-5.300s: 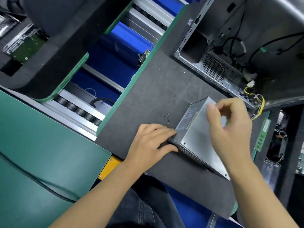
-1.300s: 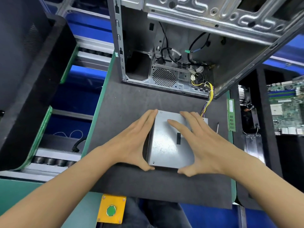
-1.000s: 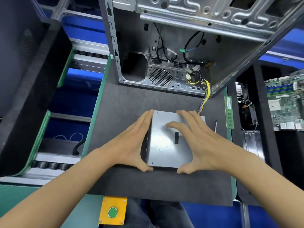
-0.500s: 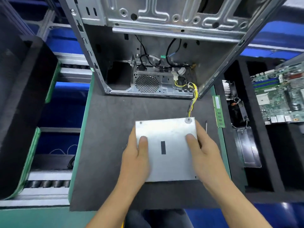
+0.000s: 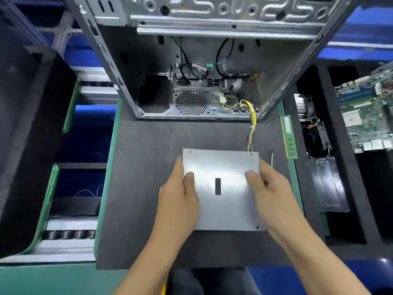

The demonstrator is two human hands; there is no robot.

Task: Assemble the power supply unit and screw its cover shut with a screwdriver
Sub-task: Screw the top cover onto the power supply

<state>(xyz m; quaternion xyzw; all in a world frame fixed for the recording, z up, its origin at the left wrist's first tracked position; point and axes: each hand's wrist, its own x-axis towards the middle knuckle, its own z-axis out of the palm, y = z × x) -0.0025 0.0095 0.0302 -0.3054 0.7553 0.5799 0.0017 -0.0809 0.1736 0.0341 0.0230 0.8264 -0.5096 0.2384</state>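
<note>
The grey metal power supply unit [image 5: 223,173] sits flat-side up on the dark foam mat [image 5: 148,158], with a small black slot in its middle. My left hand [image 5: 180,201] grips its left side, thumb on top. My right hand [image 5: 270,194] grips its right side, thumb on top too. A bundle of yellow and purple wires [image 5: 251,133] runs from the unit's far right corner into the open computer case [image 5: 202,71]. A thin screwdriver [image 5: 271,157] lies on the mat just right of the unit.
The open case stands at the mat's far end. A green memory stick [image 5: 288,137] lies along the mat's right edge. A motherboard [image 5: 368,111] and other parts sit in black foam trays at right. A roller conveyor [image 5: 70,233] runs at left.
My hands went from lying flat over the unit's sides to gripping it with thumbs on top. The unit now shows its plain face squarely toward me.
</note>
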